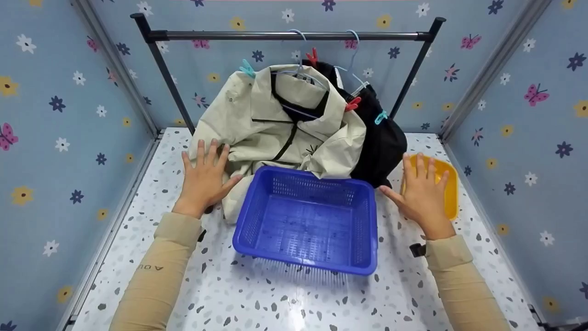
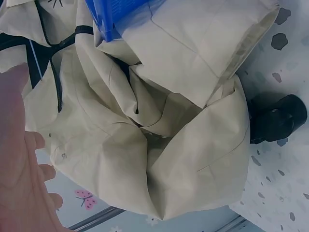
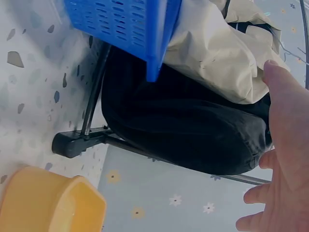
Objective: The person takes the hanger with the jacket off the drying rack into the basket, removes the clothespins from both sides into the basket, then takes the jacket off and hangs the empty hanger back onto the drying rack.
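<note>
My left hand (image 1: 204, 179), fingers spread, hovers over the left sleeve side of a beige jacket (image 1: 239, 101). In the left wrist view the jacket (image 2: 193, 159) hangs in loose folds beyond the fingers. My right hand (image 1: 422, 195) is spread too, overlapping a yellow bin (image 1: 451, 193) in the head view. Between the hands stands a blue plastic basket (image 1: 305, 225) with nothing in it, against the jacket's lower front. A black garment (image 1: 383, 147) hangs behind the jacket on the right; the right wrist view shows its dark bulk (image 3: 183, 130) beside the right hand.
Both garments hang on light-blue hangers (image 1: 353, 50) from a black rack (image 1: 229, 35). Red clothespins (image 1: 353, 104) and teal clothespins (image 1: 247, 68) grip their shoulders. A rack foot (image 3: 70, 144) stands on the speckled tabletop (image 1: 257, 303). Flowered panels (image 1: 50, 151) enclose three sides.
</note>
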### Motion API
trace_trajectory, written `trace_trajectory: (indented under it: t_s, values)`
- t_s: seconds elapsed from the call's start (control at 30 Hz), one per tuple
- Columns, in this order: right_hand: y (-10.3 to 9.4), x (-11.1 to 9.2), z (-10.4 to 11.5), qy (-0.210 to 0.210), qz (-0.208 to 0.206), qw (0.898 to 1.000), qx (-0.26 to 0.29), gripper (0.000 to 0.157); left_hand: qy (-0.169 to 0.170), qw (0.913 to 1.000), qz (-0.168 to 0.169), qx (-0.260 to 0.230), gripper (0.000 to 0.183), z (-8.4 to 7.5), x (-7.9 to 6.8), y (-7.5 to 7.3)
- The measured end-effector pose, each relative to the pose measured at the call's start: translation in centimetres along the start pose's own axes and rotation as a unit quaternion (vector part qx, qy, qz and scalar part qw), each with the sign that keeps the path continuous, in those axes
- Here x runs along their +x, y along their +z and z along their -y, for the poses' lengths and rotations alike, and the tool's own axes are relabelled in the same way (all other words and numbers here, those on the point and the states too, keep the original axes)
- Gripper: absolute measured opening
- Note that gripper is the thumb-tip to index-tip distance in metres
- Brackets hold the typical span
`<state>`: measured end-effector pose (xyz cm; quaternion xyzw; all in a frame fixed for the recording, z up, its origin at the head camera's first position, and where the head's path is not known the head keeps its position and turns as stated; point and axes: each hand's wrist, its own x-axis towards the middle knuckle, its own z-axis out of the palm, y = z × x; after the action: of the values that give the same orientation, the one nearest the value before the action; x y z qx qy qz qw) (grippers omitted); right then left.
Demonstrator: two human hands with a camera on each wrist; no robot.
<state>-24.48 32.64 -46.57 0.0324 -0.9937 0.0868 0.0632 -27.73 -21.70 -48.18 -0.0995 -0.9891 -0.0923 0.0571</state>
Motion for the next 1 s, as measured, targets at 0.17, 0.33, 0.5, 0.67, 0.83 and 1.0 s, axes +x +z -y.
trace_trajectory:
  t_s: [0.17,0.33,0.5,0.67,0.83,1.0]
  values:
    - [-0.7,0.0,0.6,-0.003,-0.011,1.0,0.002,0.113,0.003,1.0,-0.002,-0.002,0.094,0.0,0.4,-0.9]
    - [-1.2,0.2,1.1,-0.011,-0.03,0.999,-0.001,0.114,0.007,0.9999,-0.01,-0.005,0.09,-0.1,0.7,-1.5]
    - [-1.6,0.1,1.7,-0.026,-0.053,0.998,0.0,0.11,0.015,0.9997,-0.019,-0.002,0.087,-0.2,0.9,-1.6]
    - [-1.9,-0.2,2.3,-0.038,-0.069,0.997,0.01,0.107,0.022,0.9994,-0.025,0.005,0.086,-0.3,1.1,-1.5]
    - [-1.9,-0.3,3.0,-0.047,-0.086,0.994,0.039,0.107,0.02,0.9994,-0.026,-0.005,0.085,-0.3,1.3,-1.7]
    - [-1.4,-0.1,3.4,-0.059,-0.121,0.988,0.072,0.104,0.02,0.999,-0.028,-0.03,0.086,-0.4,1.6,-1.9]
